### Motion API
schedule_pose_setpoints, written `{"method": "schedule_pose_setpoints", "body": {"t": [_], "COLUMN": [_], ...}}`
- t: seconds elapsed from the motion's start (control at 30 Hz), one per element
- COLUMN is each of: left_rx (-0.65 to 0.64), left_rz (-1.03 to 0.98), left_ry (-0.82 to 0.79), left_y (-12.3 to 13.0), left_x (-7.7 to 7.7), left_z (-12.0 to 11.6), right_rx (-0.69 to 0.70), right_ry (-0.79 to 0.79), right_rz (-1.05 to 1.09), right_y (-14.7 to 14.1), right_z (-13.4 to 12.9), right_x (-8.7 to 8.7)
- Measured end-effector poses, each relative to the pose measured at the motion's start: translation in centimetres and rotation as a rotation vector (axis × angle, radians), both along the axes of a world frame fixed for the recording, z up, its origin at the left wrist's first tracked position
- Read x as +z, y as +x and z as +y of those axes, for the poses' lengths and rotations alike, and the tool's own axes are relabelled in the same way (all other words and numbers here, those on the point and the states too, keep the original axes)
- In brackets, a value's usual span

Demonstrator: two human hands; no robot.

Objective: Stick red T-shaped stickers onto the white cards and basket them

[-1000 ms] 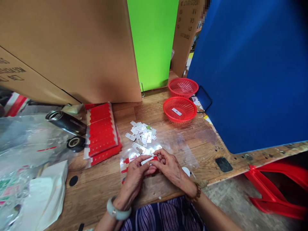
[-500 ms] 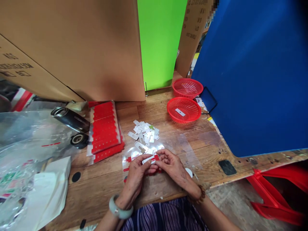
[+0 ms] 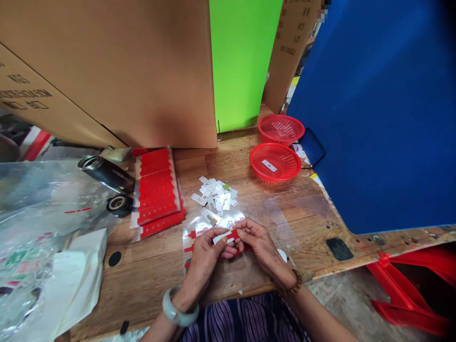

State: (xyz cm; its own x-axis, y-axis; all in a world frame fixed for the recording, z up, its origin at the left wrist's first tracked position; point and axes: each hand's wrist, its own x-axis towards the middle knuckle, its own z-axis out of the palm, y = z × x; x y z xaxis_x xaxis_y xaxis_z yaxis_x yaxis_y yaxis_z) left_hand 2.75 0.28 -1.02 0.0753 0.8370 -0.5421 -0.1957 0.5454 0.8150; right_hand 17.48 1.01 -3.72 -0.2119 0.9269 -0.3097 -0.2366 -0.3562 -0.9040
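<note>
Between thumb and fingers, my left hand [image 3: 206, 251] holds a small white piece [image 3: 222, 237]. My right hand [image 3: 257, 242] pinches a red tab [image 3: 233, 234] at the right end of that piece. Both hands are close together above a clear plastic sheet with red shapes [image 3: 187, 247]. Just beyond them lies a loose pile of small white and grey pieces [image 3: 217, 195]. One similar white piece [image 3: 269, 166] rests in the nearer red basket [image 3: 275, 176].
A second red basket [image 3: 281, 128] stands behind. To the left are bagged red sheets [image 3: 158, 187], a dark flask [image 3: 109, 175], its lid [image 3: 119, 205] and plastic bags [image 3: 32, 199]. Cardboard, a green panel [image 3: 242, 66] and a blue panel [image 3: 377, 118] rise around the table [image 3: 142, 275].
My right fingers have shifted slightly on the red tab, and less red now shows over the white piece. The whole view has moved a little.
</note>
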Motion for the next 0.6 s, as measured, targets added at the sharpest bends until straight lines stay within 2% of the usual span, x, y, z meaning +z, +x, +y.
{"method": "schedule_pose_setpoints", "body": {"t": [0.27, 0.4, 0.47, 0.6], "left_rx": [-0.065, -0.032, -0.007, -0.039], "left_rz": [0.014, -0.055, -0.074, -0.065], "left_ry": [0.008, 0.016, 0.033, 0.038], "left_y": [0.1, 0.4, 0.3, 0.0], "left_x": [-0.5, -0.6, -0.8, -1.7], "left_z": [-0.1, -0.4, -0.4, -0.5], "right_rx": [0.065, 0.057, -0.079, -0.489], "right_ry": [0.065, 0.064, 0.051, 0.115], "right_rz": [-0.180, -0.169, -0.117, 0.185], "right_y": [-0.6, 0.9, 2.5, 5.8], "right_z": [-0.1, 1.0, 2.4, 6.2], "right_x": [-0.4, -0.2, 0.4, 2.6]}}
